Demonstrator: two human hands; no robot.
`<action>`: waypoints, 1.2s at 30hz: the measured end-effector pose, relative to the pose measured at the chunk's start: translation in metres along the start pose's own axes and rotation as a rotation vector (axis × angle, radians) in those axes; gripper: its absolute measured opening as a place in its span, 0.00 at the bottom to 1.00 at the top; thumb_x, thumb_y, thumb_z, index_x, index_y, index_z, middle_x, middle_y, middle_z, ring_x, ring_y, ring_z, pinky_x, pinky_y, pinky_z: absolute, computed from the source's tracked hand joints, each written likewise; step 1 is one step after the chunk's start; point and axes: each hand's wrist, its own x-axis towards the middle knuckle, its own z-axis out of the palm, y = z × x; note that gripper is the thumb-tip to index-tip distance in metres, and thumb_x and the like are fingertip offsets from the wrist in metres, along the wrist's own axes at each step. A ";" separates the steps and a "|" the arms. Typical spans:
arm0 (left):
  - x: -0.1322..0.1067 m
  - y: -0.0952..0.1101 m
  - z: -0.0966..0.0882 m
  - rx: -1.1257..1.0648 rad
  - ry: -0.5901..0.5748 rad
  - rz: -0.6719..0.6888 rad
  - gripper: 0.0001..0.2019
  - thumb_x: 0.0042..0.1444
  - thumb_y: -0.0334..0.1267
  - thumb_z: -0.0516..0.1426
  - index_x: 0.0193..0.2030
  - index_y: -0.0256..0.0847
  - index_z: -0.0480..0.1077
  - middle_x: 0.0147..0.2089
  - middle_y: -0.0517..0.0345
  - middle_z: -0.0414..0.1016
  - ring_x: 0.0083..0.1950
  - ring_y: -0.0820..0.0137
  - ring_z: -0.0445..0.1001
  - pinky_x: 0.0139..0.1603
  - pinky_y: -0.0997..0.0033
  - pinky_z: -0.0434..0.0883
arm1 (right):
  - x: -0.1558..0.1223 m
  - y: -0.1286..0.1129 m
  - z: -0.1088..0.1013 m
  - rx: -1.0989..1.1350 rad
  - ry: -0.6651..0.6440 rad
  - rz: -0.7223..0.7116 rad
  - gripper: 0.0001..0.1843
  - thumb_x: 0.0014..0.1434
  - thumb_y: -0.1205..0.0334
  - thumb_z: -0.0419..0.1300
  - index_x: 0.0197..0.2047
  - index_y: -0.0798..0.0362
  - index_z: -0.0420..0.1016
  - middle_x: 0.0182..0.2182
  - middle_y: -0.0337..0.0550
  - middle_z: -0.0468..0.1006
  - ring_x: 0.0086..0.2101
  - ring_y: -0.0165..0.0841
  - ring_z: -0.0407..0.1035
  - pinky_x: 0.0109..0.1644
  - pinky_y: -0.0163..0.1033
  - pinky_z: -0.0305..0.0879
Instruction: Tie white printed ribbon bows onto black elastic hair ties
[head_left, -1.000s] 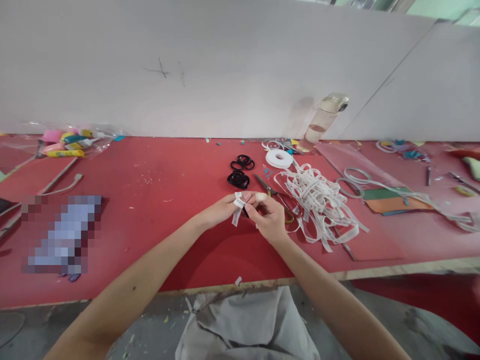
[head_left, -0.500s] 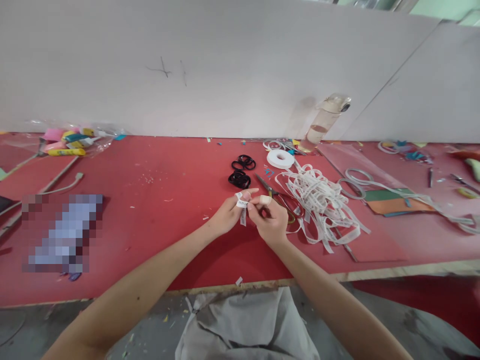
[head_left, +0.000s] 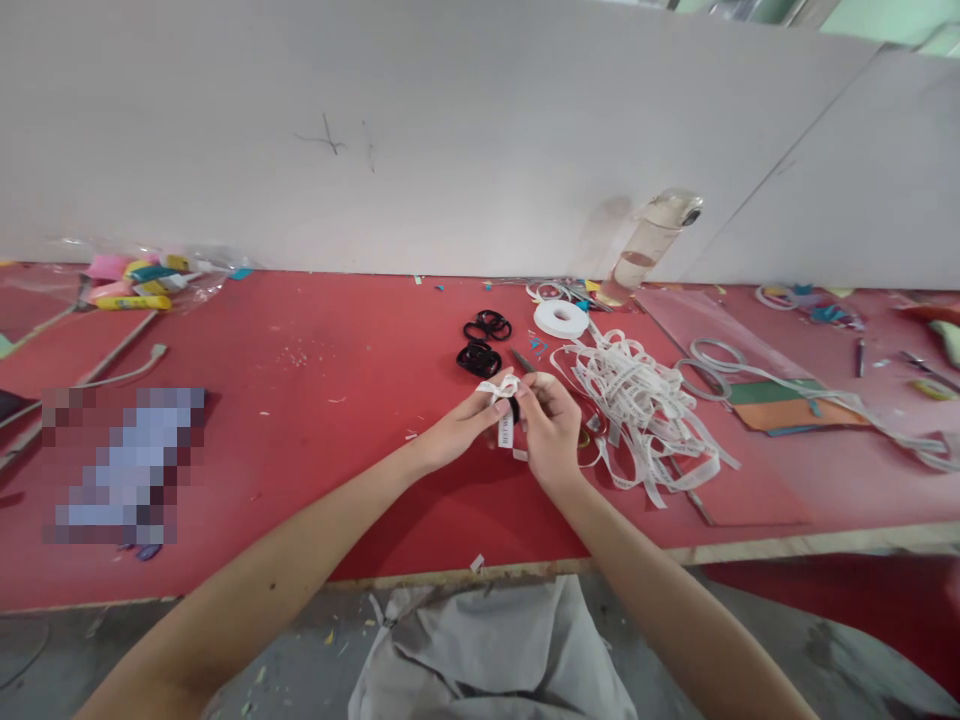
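Both hands are together above the red table. My left hand (head_left: 476,415) pinches a white printed ribbon (head_left: 506,428), looped at the top with one lettered end hanging down. My right hand (head_left: 551,420) has its fingers closed on the ribbon's other side. A bit of a black hair tie (head_left: 514,408) shows between the hands; how the ribbon goes round it is hidden. Just beyond lie two small piles of black hair ties (head_left: 478,358). Scissors (head_left: 520,360) lie mostly covered by my right hand, only the tip and part of the handles showing.
A tangled heap of printed white ribbon (head_left: 630,380) lies to the right, below a white ribbon roll (head_left: 561,318). A clear bottle (head_left: 649,245) stands by the white wall. Coloured sheets (head_left: 787,405) and a cable (head_left: 847,395) are farther right; a bag of coloured items (head_left: 135,280) sits far left.
The ribbon has gone from wrapping my left fingers to a bow-like loop between both hands. Its lettered end now hangs farther right, and the black hair tie has come into sight.
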 end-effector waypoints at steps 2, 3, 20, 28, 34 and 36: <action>-0.001 0.000 0.002 0.029 0.012 -0.010 0.32 0.64 0.57 0.47 0.70 0.43 0.56 0.48 0.49 0.76 0.44 0.64 0.75 0.47 0.62 0.74 | 0.003 0.001 -0.003 -0.018 -0.024 0.000 0.09 0.60 0.57 0.60 0.33 0.53 0.70 0.21 0.33 0.66 0.20 0.22 0.57 0.23 0.29 0.55; -0.001 0.000 0.002 0.069 0.038 -0.004 0.31 0.65 0.57 0.45 0.70 0.43 0.56 0.47 0.50 0.76 0.44 0.64 0.75 0.47 0.61 0.74 | 0.003 0.001 -0.004 -0.026 -0.057 -0.001 0.09 0.60 0.57 0.60 0.33 0.53 0.70 0.20 0.32 0.65 0.19 0.22 0.56 0.23 0.29 0.55; -0.004 0.049 -0.040 0.458 -0.027 0.214 0.15 0.64 0.45 0.53 0.53 0.42 0.69 0.52 0.51 0.74 0.52 0.67 0.72 0.55 0.65 0.68 | 0.009 0.005 -0.009 0.261 -0.322 0.162 0.15 0.57 0.49 0.63 0.35 0.51 0.67 0.15 0.28 0.63 0.16 0.25 0.62 0.21 0.31 0.64; -0.020 0.048 -0.039 0.297 -0.294 -0.039 0.12 0.61 0.44 0.56 0.44 0.38 0.72 0.40 0.55 0.76 0.41 0.69 0.74 0.44 0.70 0.69 | 0.012 0.006 -0.007 0.389 -0.503 0.385 0.17 0.53 0.49 0.67 0.34 0.51 0.68 0.17 0.28 0.63 0.14 0.21 0.54 0.16 0.27 0.55; -0.020 0.040 -0.035 0.480 0.000 0.085 0.14 0.62 0.47 0.55 0.43 0.39 0.71 0.40 0.55 0.78 0.43 0.67 0.75 0.48 0.68 0.68 | 0.013 0.006 -0.005 0.197 -0.402 0.265 0.17 0.58 0.46 0.61 0.37 0.52 0.68 0.24 0.35 0.71 0.21 0.25 0.66 0.22 0.30 0.65; -0.020 0.038 -0.035 0.626 0.148 0.145 0.13 0.62 0.47 0.54 0.43 0.40 0.71 0.40 0.57 0.78 0.43 0.67 0.74 0.47 0.69 0.68 | 0.012 0.008 -0.004 0.042 -0.358 0.155 0.16 0.59 0.46 0.60 0.35 0.52 0.68 0.26 0.37 0.72 0.23 0.26 0.66 0.24 0.30 0.66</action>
